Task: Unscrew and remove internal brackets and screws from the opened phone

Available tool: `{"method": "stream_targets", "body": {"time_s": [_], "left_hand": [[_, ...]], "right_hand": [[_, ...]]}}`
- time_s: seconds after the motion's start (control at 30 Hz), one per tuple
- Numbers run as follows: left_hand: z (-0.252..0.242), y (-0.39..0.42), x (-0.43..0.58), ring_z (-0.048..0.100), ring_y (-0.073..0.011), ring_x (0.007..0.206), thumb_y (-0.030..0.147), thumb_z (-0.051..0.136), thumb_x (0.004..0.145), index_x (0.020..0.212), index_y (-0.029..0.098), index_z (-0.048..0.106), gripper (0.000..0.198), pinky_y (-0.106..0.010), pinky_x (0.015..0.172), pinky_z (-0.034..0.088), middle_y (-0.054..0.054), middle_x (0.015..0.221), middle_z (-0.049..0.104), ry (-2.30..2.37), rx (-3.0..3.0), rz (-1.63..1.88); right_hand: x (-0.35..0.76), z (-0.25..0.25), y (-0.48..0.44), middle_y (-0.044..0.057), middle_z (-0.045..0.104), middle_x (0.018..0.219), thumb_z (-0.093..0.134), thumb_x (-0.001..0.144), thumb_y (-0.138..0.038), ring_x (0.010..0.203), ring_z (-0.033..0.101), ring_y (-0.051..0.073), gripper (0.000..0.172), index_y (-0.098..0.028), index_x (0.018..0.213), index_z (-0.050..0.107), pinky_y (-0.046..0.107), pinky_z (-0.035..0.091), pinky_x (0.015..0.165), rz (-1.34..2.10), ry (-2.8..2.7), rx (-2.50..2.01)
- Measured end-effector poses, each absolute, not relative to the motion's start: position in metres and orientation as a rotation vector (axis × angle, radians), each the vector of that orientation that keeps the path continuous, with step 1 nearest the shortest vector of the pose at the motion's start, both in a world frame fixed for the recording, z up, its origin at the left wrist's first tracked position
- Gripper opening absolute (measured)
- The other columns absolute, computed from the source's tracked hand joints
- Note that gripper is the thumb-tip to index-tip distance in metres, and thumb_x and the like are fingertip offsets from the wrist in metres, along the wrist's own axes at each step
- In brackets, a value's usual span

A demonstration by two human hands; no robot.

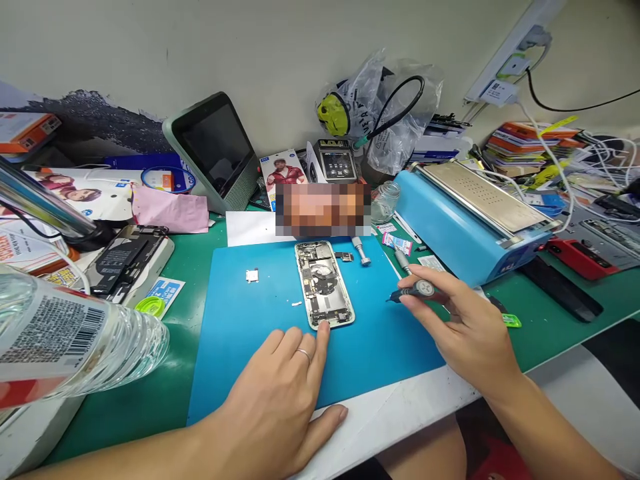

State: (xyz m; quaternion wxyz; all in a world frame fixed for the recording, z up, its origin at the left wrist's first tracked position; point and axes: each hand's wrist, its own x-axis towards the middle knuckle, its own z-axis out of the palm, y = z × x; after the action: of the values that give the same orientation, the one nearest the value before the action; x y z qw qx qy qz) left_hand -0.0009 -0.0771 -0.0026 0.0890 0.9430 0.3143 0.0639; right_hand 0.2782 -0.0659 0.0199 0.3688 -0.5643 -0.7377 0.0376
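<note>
An opened phone [327,287] lies face up on the blue mat, its inner parts bare. My left hand [285,387], palm down, rests its index fingertip on the phone's lower edge; the thumb is spread away and it holds nothing. Between the thumb and fingers of my right hand [463,320] is a small dark screwdriver [413,292], its tip pointing left, apart from the phone. A small silvery metal part [253,275] sits left of the phone. By its upper right lie a small dark component [345,256] and another screwdriver [361,252].
A large clear bottle [75,340] stands close at the left, near another opened phone [125,263]. At the back is a tilted screen [215,147]. A blue machine with a metal plate [460,220] stands at the right, with a red phone [583,259] beyond it.
</note>
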Motion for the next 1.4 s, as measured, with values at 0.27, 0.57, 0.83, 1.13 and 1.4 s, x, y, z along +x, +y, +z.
{"method": "stream_targets", "body": {"time_s": [0.27,0.57,0.83,1.13,1.4], "left_hand": [[-0.002,-0.077,-0.002,0.054,-0.0318,0.094,0.053,0.036,0.105,0.153,-0.004,0.033,0.075,-0.046,0.079,0.046,-0.019,0.111,0.064,0.93,2.812,0.199],[-0.001,-0.076,-0.002,0.052,-0.0297,0.09,0.055,0.03,0.106,0.154,-0.004,0.03,0.077,-0.042,0.075,0.044,-0.017,0.107,0.064,0.934,2.815,0.159],[-0.007,-0.076,-0.002,0.053,-0.0291,0.088,0.056,0.035,0.104,0.153,-0.007,0.028,0.08,-0.04,0.075,0.041,-0.017,0.105,0.065,0.961,2.909,0.219],[-0.011,-0.072,0.0,0.055,-0.027,0.079,0.049,0.024,0.107,0.145,-0.01,0.037,0.071,-0.04,0.069,0.039,-0.014,0.092,0.065,1.012,2.997,0.276],[-0.015,-0.064,-0.001,0.055,-0.0251,0.069,0.016,0.032,0.099,0.147,-0.01,0.033,0.054,-0.038,0.059,0.039,-0.011,0.085,0.065,0.961,3.049,0.208]], "right_hand": [[0.284,0.018,-0.064,0.0,0.077,0.114,0.065,0.093,-0.012,0.094,0.077,0.022,0.065,-0.041,0.148,0.047,0.041,0.063,0.091,-0.057,-2.011,-1.349],[0.278,0.02,-0.049,0.001,0.075,0.107,0.068,0.091,-0.013,0.089,0.076,0.022,0.064,-0.041,0.145,0.048,0.037,0.068,0.074,0.21,-1.85,-1.287],[0.209,0.037,-0.009,0.002,0.069,0.1,0.067,0.091,-0.014,0.083,0.074,0.02,0.053,-0.038,0.136,0.05,0.034,0.068,0.067,0.652,-1.8,-0.947],[0.215,0.009,-0.009,0.0,0.07,0.091,0.066,0.084,0.001,0.078,0.074,0.019,0.063,-0.036,0.133,0.052,0.034,0.066,0.065,0.61,-1.813,-0.833],[0.218,0.005,-0.01,0.0,0.07,0.094,0.067,0.083,0.001,0.08,0.072,0.017,0.065,-0.032,0.136,0.049,0.031,0.066,0.068,0.637,-1.896,-0.823]]}}
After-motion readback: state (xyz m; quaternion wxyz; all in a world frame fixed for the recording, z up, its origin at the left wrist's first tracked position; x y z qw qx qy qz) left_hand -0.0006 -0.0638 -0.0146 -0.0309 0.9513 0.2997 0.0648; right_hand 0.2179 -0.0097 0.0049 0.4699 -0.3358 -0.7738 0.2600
